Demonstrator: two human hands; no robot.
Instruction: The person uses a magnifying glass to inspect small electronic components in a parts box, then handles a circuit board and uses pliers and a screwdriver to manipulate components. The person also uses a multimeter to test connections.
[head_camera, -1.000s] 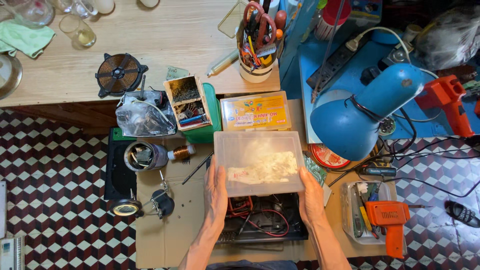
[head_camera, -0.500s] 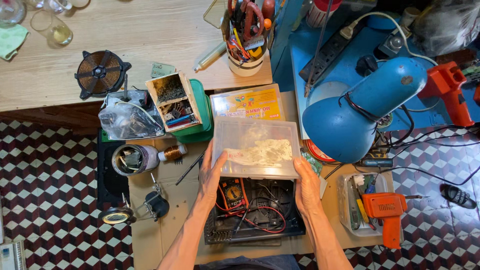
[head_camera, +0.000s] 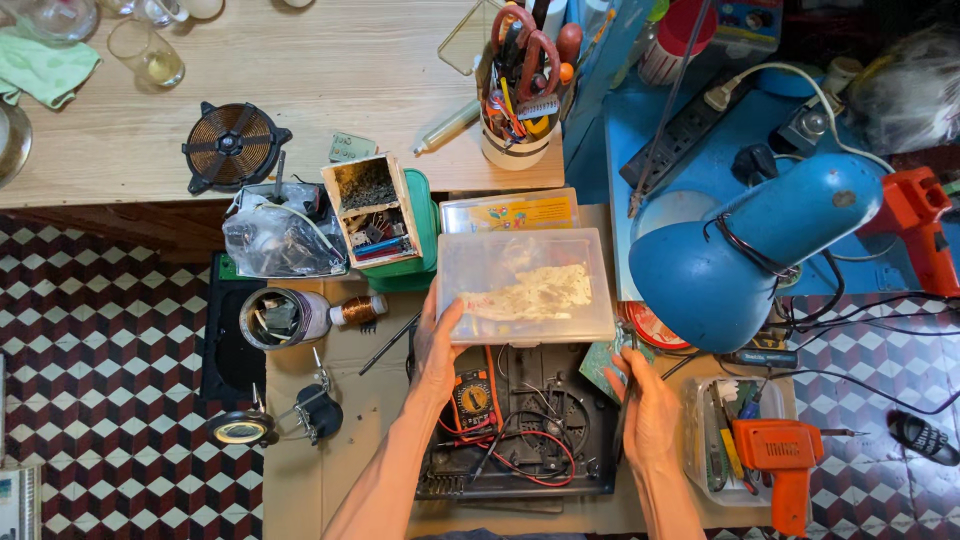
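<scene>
Hands over the workbench clutter: left hand (head_camera: 440, 345) has its fingers holding the near-left corner of a clear plastic box (head_camera: 525, 285) with pale stuff inside, which sits above an opened black appliance (head_camera: 520, 430) full of red wires. Right hand (head_camera: 645, 405) is off the box, just near of its right corner, fingers loosely curled on nothing I can make out. Blue desk lamp (head_camera: 750, 250) stands just right; orange multimeter (head_camera: 472, 398) lies beneath.

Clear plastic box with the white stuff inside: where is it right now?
Head view, centre: the clear plastic box sits above the opened black device, just left of the blue lamp; the left hand touches its lower-left corner.
</scene>
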